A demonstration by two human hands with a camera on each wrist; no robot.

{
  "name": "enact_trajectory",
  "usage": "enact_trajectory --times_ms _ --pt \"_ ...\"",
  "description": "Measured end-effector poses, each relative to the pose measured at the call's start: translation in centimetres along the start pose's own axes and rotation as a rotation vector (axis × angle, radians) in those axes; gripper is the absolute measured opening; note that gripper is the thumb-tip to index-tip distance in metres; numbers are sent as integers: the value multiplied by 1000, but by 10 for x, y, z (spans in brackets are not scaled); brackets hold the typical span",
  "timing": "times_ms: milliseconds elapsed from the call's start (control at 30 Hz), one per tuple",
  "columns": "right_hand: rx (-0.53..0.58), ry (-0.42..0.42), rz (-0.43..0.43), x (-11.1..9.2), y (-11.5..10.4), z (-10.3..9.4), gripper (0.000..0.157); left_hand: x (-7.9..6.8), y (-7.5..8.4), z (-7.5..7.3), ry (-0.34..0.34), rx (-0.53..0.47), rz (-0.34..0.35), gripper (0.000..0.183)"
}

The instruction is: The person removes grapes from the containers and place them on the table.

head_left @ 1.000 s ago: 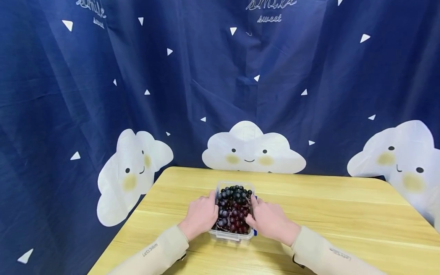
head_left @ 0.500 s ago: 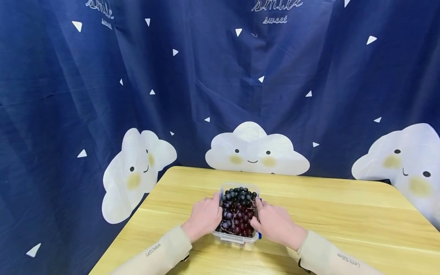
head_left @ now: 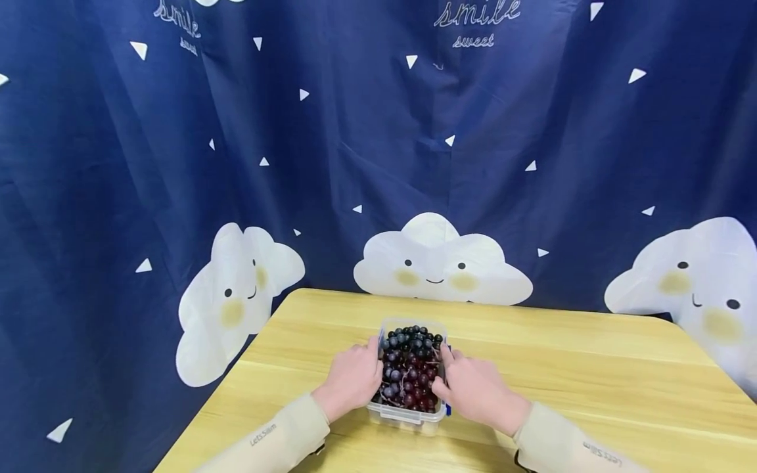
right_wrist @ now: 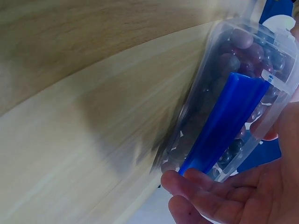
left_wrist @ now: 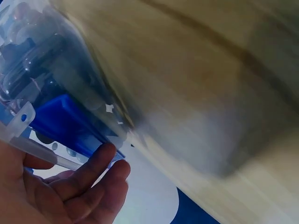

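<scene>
A clear plastic food container without a lid on it stands on the table, filled with dark grapes, blue-black at the back and redder in front. My left hand grips its left side, and my right hand grips the opposite side. The left wrist view has a blue side latch hanging down, with fingertips against its lower end. On the other side, another blue latch hangs beside the fingers of my right hand. Grapes show through the clear walls.
The light wooden table extends well to the right of the container. Behind it hangs a dark blue curtain with white triangles and smiling clouds, close to the table's back edge.
The head view has shifted slightly, so the table, container and hands sit a little further right and lower. Both hands keep their hold on the container.
</scene>
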State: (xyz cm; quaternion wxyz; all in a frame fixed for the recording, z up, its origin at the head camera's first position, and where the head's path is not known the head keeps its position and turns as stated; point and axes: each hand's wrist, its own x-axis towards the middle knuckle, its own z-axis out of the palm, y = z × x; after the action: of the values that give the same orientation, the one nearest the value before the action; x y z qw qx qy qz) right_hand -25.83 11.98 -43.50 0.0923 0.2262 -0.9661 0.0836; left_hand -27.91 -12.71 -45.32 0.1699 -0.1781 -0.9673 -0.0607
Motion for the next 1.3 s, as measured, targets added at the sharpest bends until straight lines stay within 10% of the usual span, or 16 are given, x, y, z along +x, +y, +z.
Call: enact_trajectory --times_ms 1300 --pt "5 30 -19 -4 -1 0 66 -9 2 1 115 -24 -17 28"
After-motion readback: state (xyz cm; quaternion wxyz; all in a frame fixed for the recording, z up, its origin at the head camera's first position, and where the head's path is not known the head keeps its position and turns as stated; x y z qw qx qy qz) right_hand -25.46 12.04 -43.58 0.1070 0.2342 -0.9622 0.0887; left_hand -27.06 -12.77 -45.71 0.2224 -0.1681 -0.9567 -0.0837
